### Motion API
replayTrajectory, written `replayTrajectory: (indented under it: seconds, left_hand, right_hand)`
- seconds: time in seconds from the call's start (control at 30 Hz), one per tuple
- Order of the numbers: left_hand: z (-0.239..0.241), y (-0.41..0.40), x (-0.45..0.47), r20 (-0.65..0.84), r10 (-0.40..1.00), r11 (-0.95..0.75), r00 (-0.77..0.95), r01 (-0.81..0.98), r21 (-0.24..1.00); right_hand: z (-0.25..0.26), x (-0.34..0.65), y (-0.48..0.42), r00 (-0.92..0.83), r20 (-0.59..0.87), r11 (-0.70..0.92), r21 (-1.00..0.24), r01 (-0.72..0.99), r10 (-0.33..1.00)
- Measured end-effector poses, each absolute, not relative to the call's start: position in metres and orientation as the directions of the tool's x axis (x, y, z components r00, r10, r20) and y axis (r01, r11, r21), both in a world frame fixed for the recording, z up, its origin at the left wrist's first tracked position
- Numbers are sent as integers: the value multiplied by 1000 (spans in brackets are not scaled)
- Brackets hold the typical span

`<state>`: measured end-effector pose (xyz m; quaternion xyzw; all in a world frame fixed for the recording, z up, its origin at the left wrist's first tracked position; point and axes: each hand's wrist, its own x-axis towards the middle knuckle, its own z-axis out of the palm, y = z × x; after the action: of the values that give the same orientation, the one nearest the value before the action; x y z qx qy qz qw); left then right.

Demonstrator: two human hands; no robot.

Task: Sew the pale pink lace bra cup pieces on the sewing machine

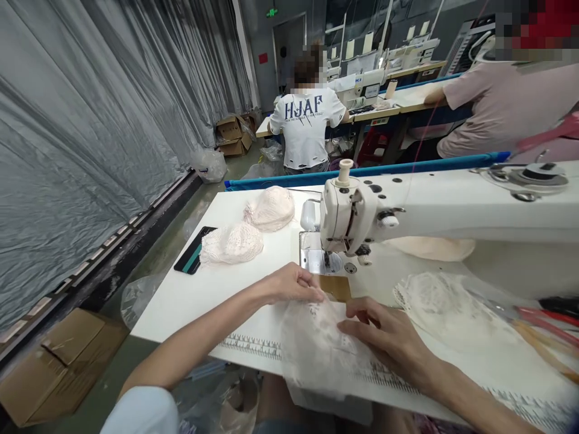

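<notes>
A pale lace piece (pixel 319 343) lies at the front of the white sewing table (pixel 212 295), hanging over its edge. My left hand (pixel 292 283) pinches its far left corner, fingers closed on the lace. My right hand (pixel 384 334) rests on its right side, fingers curled and pressing the fabric down. Both hands sit just in front of the sewing machine (pixel 362 217), whose needle area (pixel 326 260) is a short way beyond my left fingertips.
Two lace cup pieces (pixel 231 244) (pixel 270 208) lie at the table's left back, by a dark phone (pixel 194 250). More lace (pixel 443 301) sits to the right. Cardboard boxes (pixel 54 361) stand on the floor left. Two people sew at tables behind.
</notes>
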<state>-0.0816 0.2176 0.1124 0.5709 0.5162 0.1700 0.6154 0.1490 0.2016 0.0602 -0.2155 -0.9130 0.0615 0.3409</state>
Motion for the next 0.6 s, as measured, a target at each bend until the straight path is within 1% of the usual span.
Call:
replayTrajectory:
  seconds: [0.03,0.1,0.17,0.3,0.47,0.53,0.6]
  left_hand:
    - [112,228,-83,-399,832,204,385,457,866]
    - [110,246,-84,-300,885,26,356,605,796]
    - [108,258,-80,-222,908,-94,354,691,717]
    - [99,269,-71,-156,908,-198,388,727,657]
    - [83,270,-69,-54,923,-288,381,778,558]
    - [77,267,-70,16,939,-309,345,818,486]
    - [73,259,-71,171,930,-367,326,860,355]
  right_hand:
    - [61,146,209,-677,606,907,-229,354,417]
    - [61,138,223,-686,618,919,-191,344,385]
    - [60,130,234,-706,615,933,-171,316,352]
    - [56,123,244,-710,633,949,-148,280,308]
    - [53,124,244,-706,609,927,-161,338,363]
    - [53,124,243,-702,599,917,-164,363,385]
    - [55,124,242,-704,587,911,-166,378,399]
